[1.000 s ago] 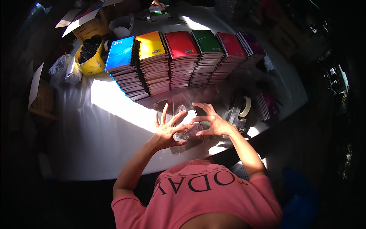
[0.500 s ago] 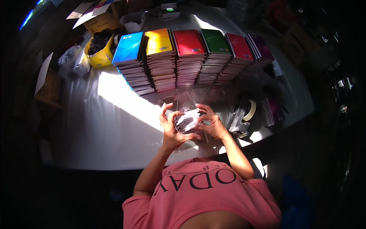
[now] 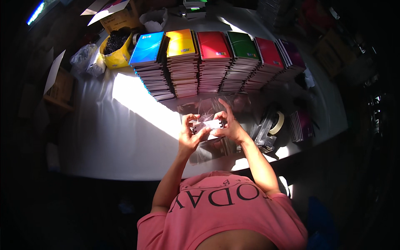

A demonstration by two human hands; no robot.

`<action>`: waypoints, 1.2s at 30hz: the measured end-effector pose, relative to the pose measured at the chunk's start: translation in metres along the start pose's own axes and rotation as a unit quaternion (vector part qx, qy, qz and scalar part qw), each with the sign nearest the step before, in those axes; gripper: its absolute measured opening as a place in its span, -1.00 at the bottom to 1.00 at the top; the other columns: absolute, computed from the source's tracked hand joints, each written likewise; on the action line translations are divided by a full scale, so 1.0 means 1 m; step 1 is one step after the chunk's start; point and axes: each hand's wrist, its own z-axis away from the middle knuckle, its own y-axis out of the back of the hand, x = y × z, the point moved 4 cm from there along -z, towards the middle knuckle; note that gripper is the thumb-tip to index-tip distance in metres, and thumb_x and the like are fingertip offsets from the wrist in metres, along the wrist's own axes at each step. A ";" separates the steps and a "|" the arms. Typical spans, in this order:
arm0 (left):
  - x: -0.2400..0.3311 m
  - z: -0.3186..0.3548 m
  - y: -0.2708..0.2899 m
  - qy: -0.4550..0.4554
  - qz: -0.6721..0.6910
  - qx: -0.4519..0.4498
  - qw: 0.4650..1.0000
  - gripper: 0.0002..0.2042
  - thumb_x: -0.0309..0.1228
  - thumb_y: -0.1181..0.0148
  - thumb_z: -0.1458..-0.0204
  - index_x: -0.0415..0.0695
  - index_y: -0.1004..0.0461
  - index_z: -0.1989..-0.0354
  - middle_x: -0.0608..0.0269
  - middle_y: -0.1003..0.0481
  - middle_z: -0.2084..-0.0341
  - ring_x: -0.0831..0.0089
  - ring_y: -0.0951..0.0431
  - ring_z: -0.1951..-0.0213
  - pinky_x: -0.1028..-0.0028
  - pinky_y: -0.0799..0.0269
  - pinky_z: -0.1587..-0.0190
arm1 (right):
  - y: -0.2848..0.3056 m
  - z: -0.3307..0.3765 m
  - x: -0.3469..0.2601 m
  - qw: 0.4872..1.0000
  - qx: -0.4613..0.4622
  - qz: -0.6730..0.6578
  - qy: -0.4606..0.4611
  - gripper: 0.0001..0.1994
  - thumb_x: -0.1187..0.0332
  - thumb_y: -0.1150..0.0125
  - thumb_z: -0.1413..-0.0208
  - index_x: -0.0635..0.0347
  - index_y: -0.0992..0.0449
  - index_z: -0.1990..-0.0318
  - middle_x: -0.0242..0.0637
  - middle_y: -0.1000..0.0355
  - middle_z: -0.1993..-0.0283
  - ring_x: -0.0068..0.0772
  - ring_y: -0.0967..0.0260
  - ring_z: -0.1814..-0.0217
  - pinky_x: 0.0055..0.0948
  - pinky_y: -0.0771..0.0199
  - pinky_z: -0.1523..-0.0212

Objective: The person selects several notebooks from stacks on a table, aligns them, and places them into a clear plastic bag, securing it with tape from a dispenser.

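Observation:
Between my two hands is a small bundle of notebooks (image 3: 210, 125), with white page edges facing up and dark bits at both ends. My left hand (image 3: 189, 135) grips its left end, fingers curled and thumb pressed along the near side. My right hand (image 3: 232, 128) grips the right end with thumb and bent fingers, one finger sticking up. Clear plastic film (image 3: 208, 152) lies on the table beneath and around the bundle. Fingers and glare hide part of the covers.
Tall stacks of spiral notebooks in blue (image 3: 148, 48), yellow (image 3: 180, 43), red, green and purple stand beyond my hands. A tape dispenser (image 3: 266, 133) and a purple notebook (image 3: 301, 125) lie to the right. A yellow container (image 3: 116, 58) and cardboard boxes (image 3: 62, 89) are at left.
The bundle has gone from a wider, tilted look to a narrower, edge-on one. My thumbs have come closer together over it, and a right finger has lifted. The view has shifted slightly.

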 end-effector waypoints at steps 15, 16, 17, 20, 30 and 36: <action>0.006 -0.005 0.001 0.205 0.131 -0.063 0.968 0.13 -0.52 -0.51 0.34 -0.04 0.31 -0.32 -0.02 -0.44 0.22 0.24 -0.52 0.15 0.29 -0.54 0.14 | 0.006 -0.045 -0.005 0.984 -0.141 -0.044 -0.097 -0.75 0.59 -0.25 0.21 0.28 -0.60 0.26 -0.29 -0.53 0.26 -0.53 -0.42 0.16 -0.54 -0.37 0.05; 0.009 -0.006 0.001 0.213 0.135 -0.066 0.965 0.13 -0.51 -0.51 0.35 -0.04 0.32 -0.32 -0.02 -0.44 0.22 0.24 -0.52 0.15 0.29 -0.54 0.14 | -0.001 -0.049 -0.017 0.989 -0.124 -0.049 -0.060 -0.76 0.61 -0.27 0.21 0.30 -0.60 0.28 -0.30 -0.52 0.28 -0.55 -0.42 0.17 -0.55 -0.39 0.08; 0.011 -0.008 0.001 0.220 0.140 -0.069 0.963 0.14 -0.51 -0.51 0.36 -0.04 0.33 -0.32 -0.02 -0.44 0.22 0.25 -0.52 0.15 0.29 -0.54 0.14 | -0.006 -0.052 -0.026 0.993 -0.106 -0.055 -0.022 -0.78 0.63 -0.28 0.22 0.31 -0.60 0.31 -0.32 -0.52 0.29 -0.57 -0.42 0.18 -0.56 -0.40 0.11; 0.001 -0.009 0.004 0.211 0.090 -0.071 0.971 0.16 -0.50 -0.51 0.35 -0.07 0.36 -0.32 0.00 -0.44 0.21 0.26 -0.53 0.16 0.30 -0.54 0.16 | -0.008 -0.049 -0.031 0.995 -0.036 -0.071 0.055 -0.69 0.65 -0.37 0.24 0.25 -0.58 0.24 -0.39 -0.50 0.30 -0.61 -0.39 0.23 -0.57 -0.43 0.17; -0.012 -0.013 0.005 0.234 0.008 -0.091 0.968 -0.70 -0.36 -0.40 0.18 -0.20 -0.47 0.31 0.30 -0.52 0.45 0.59 -0.45 0.39 0.52 -0.39 0.23 | -0.008 -0.005 -0.036 0.971 -0.065 0.219 -0.069 -0.39 0.32 -0.54 0.34 0.21 -0.47 0.01 -0.24 -0.47 0.12 -0.39 -0.40 0.10 -0.41 -0.36 0.04; -0.025 -0.019 0.006 0.236 -0.038 -0.098 0.966 -0.82 -0.35 -0.31 0.03 -0.18 -0.47 0.46 0.37 -0.51 0.53 0.67 -0.42 0.42 0.61 -0.35 0.33 | 0.003 -0.018 -0.019 0.985 -0.022 0.153 -0.074 -0.78 0.42 -0.46 0.22 0.30 -0.62 0.36 -0.25 -0.53 0.42 -0.54 -0.46 0.37 -0.52 -0.44 0.33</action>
